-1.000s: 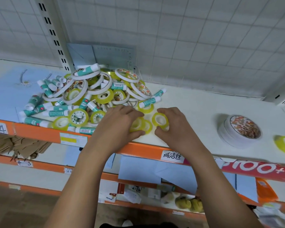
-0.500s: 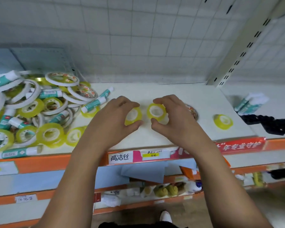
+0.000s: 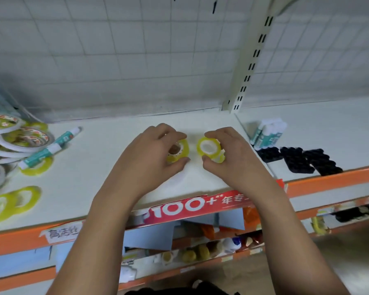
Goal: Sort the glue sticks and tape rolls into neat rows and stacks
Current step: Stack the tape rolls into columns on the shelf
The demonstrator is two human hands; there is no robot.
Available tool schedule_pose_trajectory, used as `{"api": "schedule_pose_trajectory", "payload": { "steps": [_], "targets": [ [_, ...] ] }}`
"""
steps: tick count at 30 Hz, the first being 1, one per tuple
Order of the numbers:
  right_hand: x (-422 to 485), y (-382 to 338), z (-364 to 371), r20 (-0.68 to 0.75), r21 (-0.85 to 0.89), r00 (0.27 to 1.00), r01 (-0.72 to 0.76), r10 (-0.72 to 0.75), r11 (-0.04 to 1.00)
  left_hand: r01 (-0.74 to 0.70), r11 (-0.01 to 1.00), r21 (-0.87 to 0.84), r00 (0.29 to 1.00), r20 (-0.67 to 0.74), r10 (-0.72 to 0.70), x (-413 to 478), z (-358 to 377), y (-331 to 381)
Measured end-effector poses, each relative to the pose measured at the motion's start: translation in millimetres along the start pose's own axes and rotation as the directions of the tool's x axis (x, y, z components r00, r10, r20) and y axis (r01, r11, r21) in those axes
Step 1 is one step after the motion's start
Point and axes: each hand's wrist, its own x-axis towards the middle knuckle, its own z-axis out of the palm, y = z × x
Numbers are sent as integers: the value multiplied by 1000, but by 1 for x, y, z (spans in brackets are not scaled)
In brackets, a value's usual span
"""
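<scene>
- Seen from above: standing at a white shelf [image 3: 115, 171] with an orange front edge, both forearms reaching in.
- Gripping a small yellow tape roll [image 3: 183, 149] in the left hand [image 3: 156, 154], fingers curled over its top, thumb at the near side.
- Pinching a second yellow tape roll [image 3: 208, 146] in the right hand [image 3: 228, 154], fingers curled round it; possibly another yellow roll just beneath, too blurred to confirm.
- Held side by side, near but apart, low over mid-shelf; resting on the board or not, impossible to tell.
- Well to the left, a jumbled pile [image 3: 15, 143] of tape rolls and glue sticks awaiting sorting; to the right, a small cluster of glue sticks [image 3: 268, 133].
- Likely step: placing a pair of rolls to start or extend a stack.
- Next, probably: setting both flat, edges aligned, then letting go gently to avoid toppling.
</scene>
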Motion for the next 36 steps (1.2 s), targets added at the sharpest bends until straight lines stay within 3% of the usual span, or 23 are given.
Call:
{"api": "schedule_pose_trajectory", "payload": {
  "steps": [11,18,31,36],
  "targets": [
    [-2,77,-19,136,-82,990,50,-39,995,26,1000,17,999,38,-27,33,50,45],
    [-3,97,-23,230,43,969,83,-91,996,45,999,21,996,80,-47,44,65,59],
    [-3,118,-32,279,39,960,20,-31,999,-10,1000,-10,982,190,12,68,96,77],
    [-2,116,-31,282,38,959,25,-34,999,53,997,-56,987,155,-43,59,95,68]
  ]
}}
